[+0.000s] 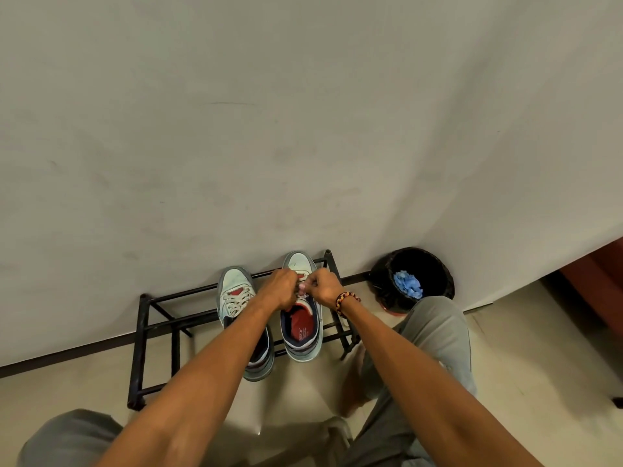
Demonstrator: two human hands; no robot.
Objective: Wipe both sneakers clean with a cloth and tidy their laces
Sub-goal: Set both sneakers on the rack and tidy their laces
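Sneakers: R sneaker (301,335) on rack (141,348), L sneaker (236,298) at its 9 o'clock. Left hand (278,287) & right hand (322,286) both pinching R sneaker's laces (301,287), fingers curled.

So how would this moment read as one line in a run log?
step: tidying laces | left hand: pinching laces | right hand: pinching laces | target: right sneaker | left sneaker: laced, on rack
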